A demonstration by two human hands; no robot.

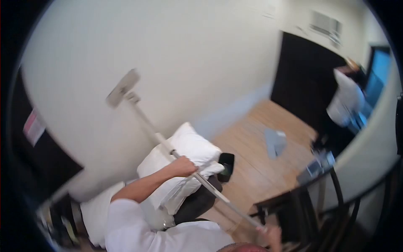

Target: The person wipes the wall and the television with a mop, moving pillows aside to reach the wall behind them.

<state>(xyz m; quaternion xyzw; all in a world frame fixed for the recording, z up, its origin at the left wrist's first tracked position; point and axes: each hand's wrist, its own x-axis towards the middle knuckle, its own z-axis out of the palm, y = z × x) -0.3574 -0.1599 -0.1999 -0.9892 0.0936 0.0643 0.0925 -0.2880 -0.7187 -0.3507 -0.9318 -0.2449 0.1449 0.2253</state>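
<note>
A long pale pole (212, 190) runs diagonally across the head view, its flat mop head (122, 88) raised at the upper left in front of the white wall. Whether the head touches the wall is unclear. My left hand (183, 166) is wrapped round the middle of the pole, above the white pillows (191, 145). Near the pole's lower end, my right hand (270, 236) is closed on it, slightly blurred.
On the wooden floor (247, 138) lie a grey cloth (275, 143) and a black bin (226, 167). Dark chairs (310, 210) stand at the lower right. Farther back are a black panel (304, 75) and a white bundle (346, 101). An air conditioner (325, 23) is high up.
</note>
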